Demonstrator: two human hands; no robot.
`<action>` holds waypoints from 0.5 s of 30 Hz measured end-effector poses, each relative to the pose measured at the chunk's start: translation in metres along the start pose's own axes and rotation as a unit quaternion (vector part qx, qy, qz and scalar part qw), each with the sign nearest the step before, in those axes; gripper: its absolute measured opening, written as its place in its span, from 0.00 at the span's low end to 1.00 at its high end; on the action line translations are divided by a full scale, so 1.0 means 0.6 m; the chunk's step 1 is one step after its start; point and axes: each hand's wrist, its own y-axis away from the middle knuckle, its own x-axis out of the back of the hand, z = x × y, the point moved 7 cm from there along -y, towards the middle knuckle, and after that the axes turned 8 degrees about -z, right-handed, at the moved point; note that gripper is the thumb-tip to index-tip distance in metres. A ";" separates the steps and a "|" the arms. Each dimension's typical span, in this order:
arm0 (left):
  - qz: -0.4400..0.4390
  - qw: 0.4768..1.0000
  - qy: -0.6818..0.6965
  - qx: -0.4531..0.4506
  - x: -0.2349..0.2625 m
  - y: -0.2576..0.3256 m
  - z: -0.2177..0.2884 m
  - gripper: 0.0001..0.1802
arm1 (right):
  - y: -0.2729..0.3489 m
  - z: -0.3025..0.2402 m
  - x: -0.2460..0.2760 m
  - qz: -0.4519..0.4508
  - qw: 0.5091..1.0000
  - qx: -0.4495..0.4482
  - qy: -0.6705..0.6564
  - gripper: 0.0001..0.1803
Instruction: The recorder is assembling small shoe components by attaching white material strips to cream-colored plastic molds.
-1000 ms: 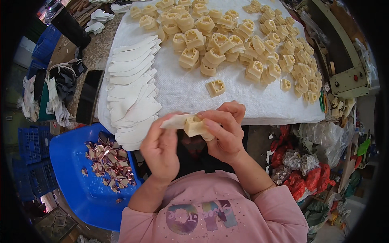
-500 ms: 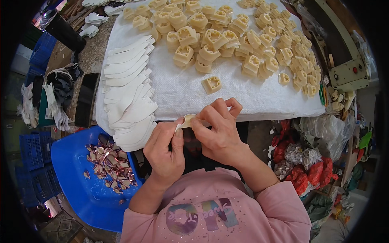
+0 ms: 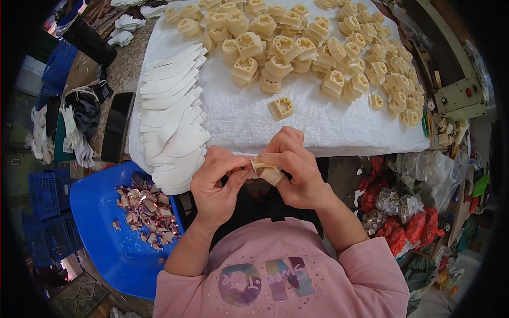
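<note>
In front of my chest, just off the table's near edge, both hands work on a small cream-coloured moulded piece [image 3: 271, 174]. My right hand [image 3: 298, 170] is closed round it, its fingers curled over the top and far side. My left hand [image 3: 218, 179] is closed too, its thumb and fingertips pinched at the left end of the piece. What exactly lies between those fingertips is partly hidden. A single beige moulded piece [image 3: 281, 108] with a hollow face sits on the white woven cover [image 3: 233, 119] just beyond my hands.
Beyond it spreads a pile of beige hollow pieces [image 3: 286, 47]. Overlapping white curved strips [image 3: 172, 127] line the cover's left side. A blue basin [image 3: 101, 222] holds shiny pinkish pieces [image 3: 151, 214]. A black phone [image 3: 117, 127] lies at left; red plastic bags [image 3: 413, 228] are at right.
The cream piece has been turned in my fingers, and more of its side now shows below my right hand. Both hands have shifted slightly; the left has moved in closer to the right.
</note>
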 end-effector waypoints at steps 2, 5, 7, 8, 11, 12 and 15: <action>-0.028 0.995 -0.082 -0.050 -0.007 -0.008 0.012 0.05 | -0.001 0.004 -0.002 -0.033 0.999 -0.011 -0.015 0.18; -0.040 0.985 -0.158 -0.063 -0.017 -0.011 0.022 0.06 | 0.000 0.009 -0.009 -0.101 0.994 -0.038 -0.004 0.17; -0.041 0.981 -0.175 -0.075 -0.019 -0.014 0.027 0.07 | -0.004 0.006 -0.010 -0.124 0.992 -0.035 0.005 0.17; -0.043 0.977 -0.191 -0.086 -0.022 -0.015 0.031 0.08 | -0.005 0.004 -0.014 -0.147 0.988 -0.034 0.015 0.18; 0.004 0.985 -0.170 -0.008 -0.014 -0.005 0.004 0.09 | -0.006 -0.003 -0.020 -0.153 0.988 -0.011 0.024 0.20; 0.006 0.985 -0.172 -0.009 -0.014 -0.003 0.007 0.09 | -0.006 -0.003 -0.021 -0.154 0.988 -0.009 0.024 0.20; 0.005 0.986 -0.148 -0.080 -0.020 -0.001 0.023 0.08 | -0.004 -0.003 -0.011 -0.116 0.992 0.007 0.044 0.22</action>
